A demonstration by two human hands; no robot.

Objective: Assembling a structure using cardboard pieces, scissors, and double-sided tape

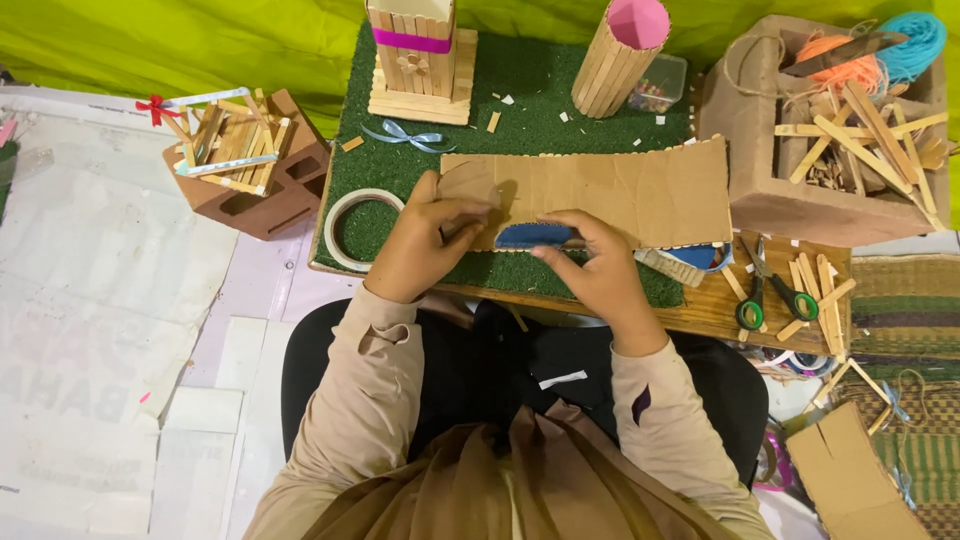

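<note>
Green turf tops the table (700,312), where both hands, left (425,245) and right (590,270), fingers pinched shut, grip light, bendy cardboard (620,190) at its lower edge, perhaps gluing.

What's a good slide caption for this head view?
Both hands, left hand and right hand, work a cardboard sheet on green turf board.

Single head-worn view, steeply downward and close over the lap and the bench (720,315), facing forward.
</note>
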